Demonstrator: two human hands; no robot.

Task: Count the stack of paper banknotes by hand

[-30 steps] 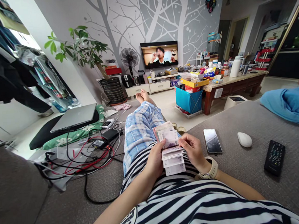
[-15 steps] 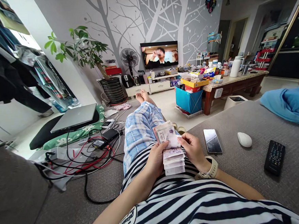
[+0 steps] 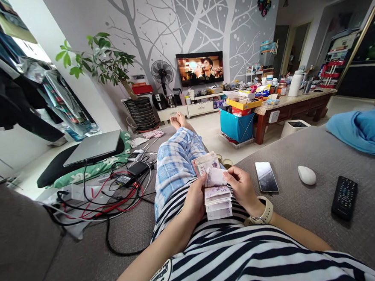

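Observation:
Banknotes [image 3: 218, 203] in a fanned stack hang below my hands over the striped shirt. More notes [image 3: 205, 162], pinkish and pale, stick up above my fingers. My left hand [image 3: 194, 198] is closed on the notes, its thumb pressed on their face. Between the two hands a pale purple note [image 3: 215, 177] lies bent across the others. My right hand [image 3: 241, 189], with a watch [image 3: 263, 211] on its wrist, pinches the right edge of this note. The fingers behind the notes are hidden.
On the grey sofa to the right lie a phone [image 3: 266, 177], a white mouse [image 3: 307, 175] and a black remote control [image 3: 345, 198]. Tangled cables [image 3: 114, 201] and a closed laptop [image 3: 93, 148] lie to the left. A cluttered low table [image 3: 297, 100] stands beyond.
My left thumb has shifted up slightly on the notes, and the note between my hands now bends over the others. The television picture has changed.

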